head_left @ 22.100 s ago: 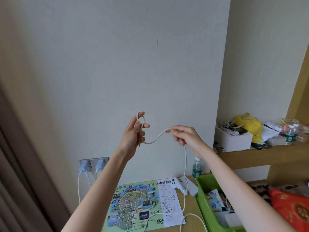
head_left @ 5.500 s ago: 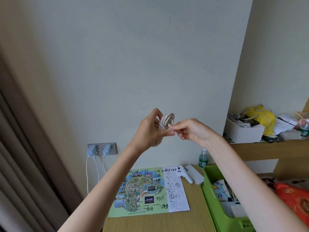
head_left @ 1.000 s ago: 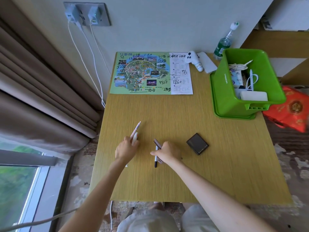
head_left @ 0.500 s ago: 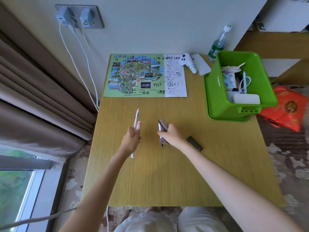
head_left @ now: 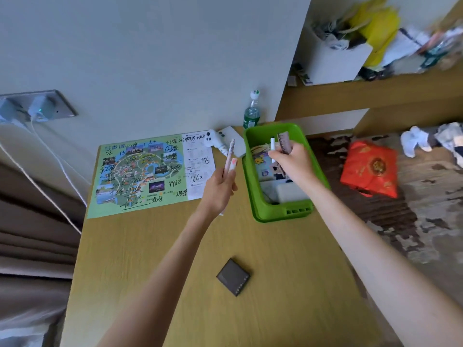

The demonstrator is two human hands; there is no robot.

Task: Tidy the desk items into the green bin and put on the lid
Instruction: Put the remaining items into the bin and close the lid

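Centre-right, the open-topped green bin (head_left: 283, 212) is cluttered; right hand (head_left: 293, 161) clutches markers (head_left: 284, 144) over it, left hand (head_left: 220, 189) grips pens (head_left: 230, 156).

head cam, only view | above desk (head_left: 288, 296) near edge, tilted forward-down | faces wall (head_left: 150, 58) at 12 o'clock | close, wide-angle | green bin (head_left: 280, 212) at 1 o'clock, shelf (head_left: 350, 93) at 2 o'clock

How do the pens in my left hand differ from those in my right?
The left hand grips pinkish pens; the right hand grips a white pen and a brown pen. The pinkish pens are beside the green bin; the right hand's are over it. Both sets point away.
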